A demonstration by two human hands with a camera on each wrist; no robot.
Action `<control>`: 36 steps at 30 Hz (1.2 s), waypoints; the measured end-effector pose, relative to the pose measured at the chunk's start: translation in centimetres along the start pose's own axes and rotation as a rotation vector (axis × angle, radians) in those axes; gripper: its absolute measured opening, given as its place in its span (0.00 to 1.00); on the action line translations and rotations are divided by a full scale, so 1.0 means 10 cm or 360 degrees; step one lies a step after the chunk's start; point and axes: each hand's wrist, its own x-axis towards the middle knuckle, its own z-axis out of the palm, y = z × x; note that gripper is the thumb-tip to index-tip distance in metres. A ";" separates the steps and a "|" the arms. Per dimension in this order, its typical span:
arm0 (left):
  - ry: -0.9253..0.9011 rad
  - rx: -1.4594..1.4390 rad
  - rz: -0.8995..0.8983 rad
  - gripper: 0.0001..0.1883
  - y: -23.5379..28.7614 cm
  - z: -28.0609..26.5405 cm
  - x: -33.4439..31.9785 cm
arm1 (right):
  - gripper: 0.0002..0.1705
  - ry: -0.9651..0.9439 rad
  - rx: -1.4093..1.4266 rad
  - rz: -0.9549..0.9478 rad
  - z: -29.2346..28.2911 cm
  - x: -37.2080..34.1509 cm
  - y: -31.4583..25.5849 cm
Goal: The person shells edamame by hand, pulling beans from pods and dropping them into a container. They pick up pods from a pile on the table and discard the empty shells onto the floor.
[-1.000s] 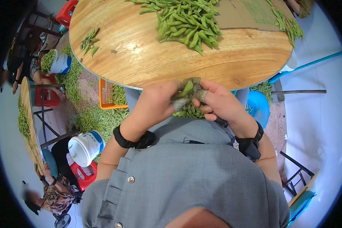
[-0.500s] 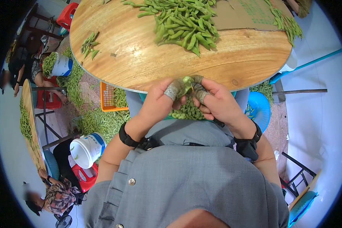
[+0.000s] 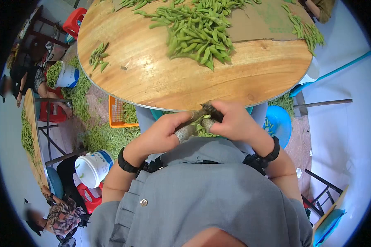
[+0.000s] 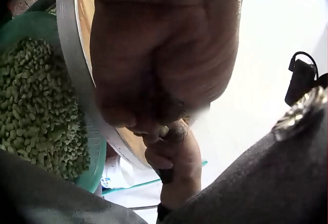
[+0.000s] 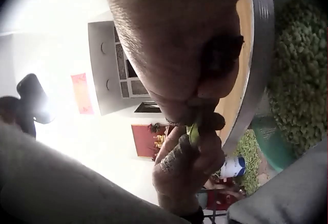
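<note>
Just off the near table edge, my left hand and right hand meet fingertip to fingertip. Between them they pinch a green soybean pod, mostly covered by the fingers in the head view. Greyish tape or wraps cover the thumbs and some fingertips. Beneath the hands is a green basin filled with shelled green soybeans. A heap of unshelled pods lies on the wooden table ahead.
A small bunch of pods lies left on the table; cardboard is at the back. An orange basket, a white bucket and a blue basin stand around me. Pods cover the floor. Other people sit at left.
Both hands have come down toward my body, off the table's edge. The pod, earlier plainly visible between the thumbs, is now mostly behind the fingers. The table sits slightly lower in view.
</note>
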 end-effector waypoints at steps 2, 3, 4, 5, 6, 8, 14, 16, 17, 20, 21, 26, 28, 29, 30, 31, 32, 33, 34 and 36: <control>0.0188 -0.0253 -0.0218 0.09 -0.07 0.06 -0.03 | 0.15 0.0044 -0.0168 -0.0079 0.05 -0.03 -0.02; 0.0232 -0.0174 -0.0172 0.08 -0.12 0.07 -0.04 | 0.15 0.0125 -0.0223 -0.0168 0.07 -0.04 0.00; 0.0239 -0.0172 -0.0168 0.08 -0.12 0.06 -0.06 | 0.16 0.0205 -0.0280 -0.0261 0.09 -0.03 0.01; 0.0188 -0.0288 -0.0313 0.07 -0.11 0.06 -0.10 | 0.16 0.0204 -0.0282 -0.0265 0.09 -0.03 -0.01; 0.0133 -0.0405 -0.0461 0.07 -0.11 0.06 -0.13 | 0.15 0.0247 -0.0208 -0.0248 0.09 -0.05 -0.04; 0.0255 -0.0458 -0.0401 0.07 -0.16 0.03 -0.17 | 0.15 0.0294 -0.0133 -0.0226 0.12 -0.06 -0.03; 0.0766 0.0115 -0.0162 0.05 -0.18 0.02 -0.12 | 0.15 0.0278 -0.0493 -0.0316 0.24 -0.10 0.12; 0.0754 0.0637 -0.0072 0.03 -0.11 0.04 -0.08 | 0.15 0.0329 -0.0558 -0.0313 0.21 -0.13 0.05; 0.0760 0.0631 -0.0074 0.03 -0.06 0.07 -0.05 | 0.15 0.0321 -0.0561 -0.0313 0.19 -0.11 0.02; 0.0568 0.0712 0.0182 0.03 0.07 0.07 0.00 | 0.15 0.0353 -0.0303 -0.0515 0.17 -0.06 -0.04; 0.0405 0.0616 0.0303 0.03 0.11 0.04 0.02 | 0.14 0.0273 0.0011 -0.0447 0.16 -0.06 -0.02; -0.0074 0.0086 0.0529 0.07 0.21 0.01 0.08 | 0.14 -0.0594 0.1431 0.0421 -0.01 -0.10 -0.10; -0.0124 0.0028 0.0517 0.08 0.21 0.01 0.11 | 0.14 -0.0562 0.1600 0.0537 0.02 -0.11 -0.09; -0.0094 -0.0104 0.0450 0.08 0.18 0.03 0.10 | 0.14 -0.0560 0.1603 0.0545 0.04 -0.12 -0.07; -0.0060 -0.0225 0.0389 0.09 0.16 0.03 0.11 | 0.14 -0.0531 0.1593 0.0519 0.03 -0.09 -0.03; -0.0061 -0.0223 0.0392 0.09 0.14 0.01 0.10 | 0.13 -0.0499 0.1585 0.0491 0.03 -0.07 0.00; 0.0018 -0.0089 0.0320 0.09 0.11 -0.02 0.06 | 0.13 -0.0494 0.1583 0.0486 0.04 -0.06 0.01; 0.0096 0.0042 0.0247 0.09 0.07 -0.04 0.02 | 0.14 -0.0344 0.1199 0.0424 0.05 -0.06 0.02; 0.0094 0.0040 0.0249 0.09 0.00 -0.06 -0.04 | 0.14 -0.0198 0.0817 0.0364 0.07 -0.05 0.04; 0.0496 0.0063 -0.0038 0.10 -0.15 -0.10 -0.23 | 0.14 -0.0090 0.0286 0.0176 0.11 -0.04 0.15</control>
